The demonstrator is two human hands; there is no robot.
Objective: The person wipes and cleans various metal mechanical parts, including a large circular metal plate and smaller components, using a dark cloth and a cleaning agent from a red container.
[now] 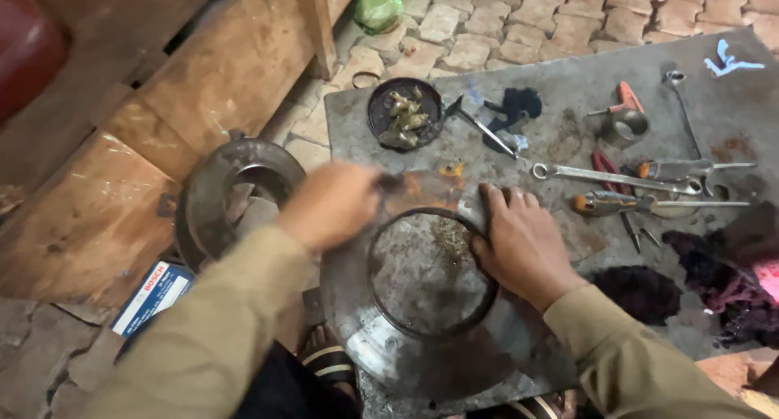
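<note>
Fingers (503, 198) of right hand (523, 244) lie flat and spread on the rim of the big round metal plate (422, 305), pinning it, gripping nothing. Left hand (333, 204) is curled over the plate's far edge, motion-blurred; something dark sticks out of the fist, can't tell what.

Plate sits on the grey metal surface (730, 86), overhanging its near edge toward the knees. Looks like cleaning or scraping of the plate's recess; next move probably needs the right hand kept down so the plate doesn't tip.

Room: second metal ring (235, 196) close on the left, wrench (608, 177) and screwdrivers (649, 201) close on the right, dish of brass parts (403, 113) just beyond. Tight all round.
</note>
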